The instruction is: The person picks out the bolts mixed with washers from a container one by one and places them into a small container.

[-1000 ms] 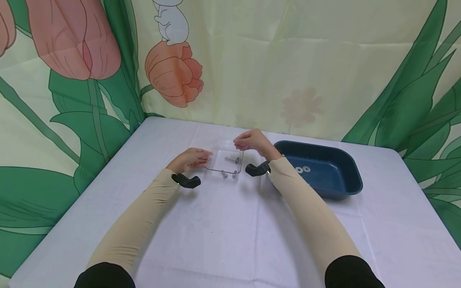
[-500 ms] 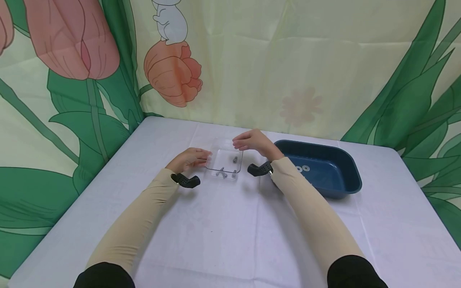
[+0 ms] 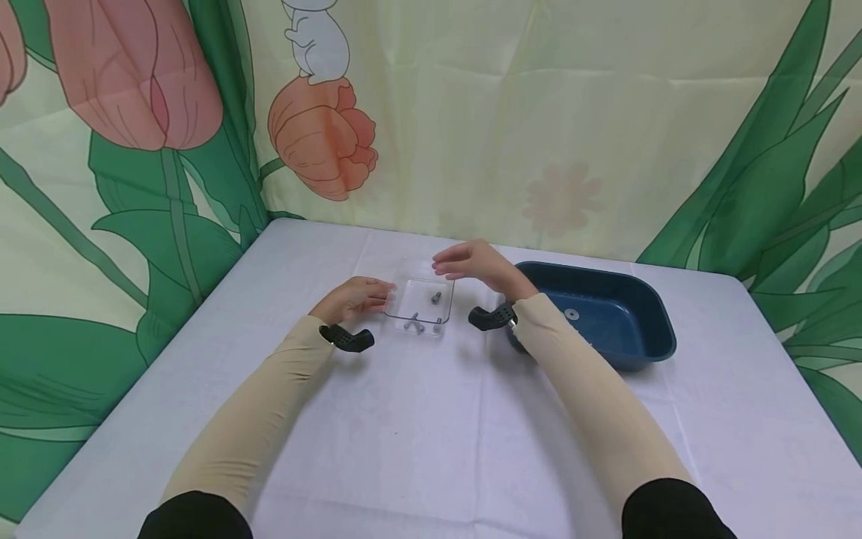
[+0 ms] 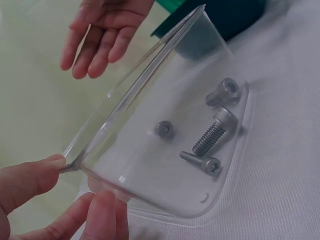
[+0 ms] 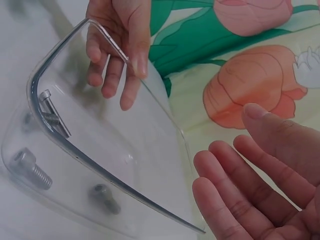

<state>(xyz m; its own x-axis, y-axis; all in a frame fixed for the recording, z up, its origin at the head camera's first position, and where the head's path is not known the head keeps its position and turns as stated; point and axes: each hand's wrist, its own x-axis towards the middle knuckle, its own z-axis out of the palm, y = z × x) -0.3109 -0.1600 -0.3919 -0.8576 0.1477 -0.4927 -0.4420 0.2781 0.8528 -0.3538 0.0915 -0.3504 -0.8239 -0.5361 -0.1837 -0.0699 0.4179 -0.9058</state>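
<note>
A clear plastic box (image 3: 420, 299) stands on the white cloth with several grey socket-head bolts (image 4: 215, 131) lying on its bottom. My left hand (image 3: 355, 299) holds its left side: the thumb is at a rim corner and the fingers lie against the outer wall, as the left wrist view shows. Over the box's far right corner hovers my right hand (image 3: 481, 266), apart from it. Its fingers (image 5: 235, 192) are loosely bent with nothing between them.
A dark blue basin (image 3: 656, 333) stands to the right, partly behind the right forearm. A pale washer (image 3: 572, 314) lies inside it. Behind the white table (image 3: 404, 434) hangs a flower-printed curtain (image 3: 465, 112).
Bolts inside the box have shifted: one at the right now lies at a different angle and two cross near the front. My right hand has barely moved; its forearm swung slightly right.
</note>
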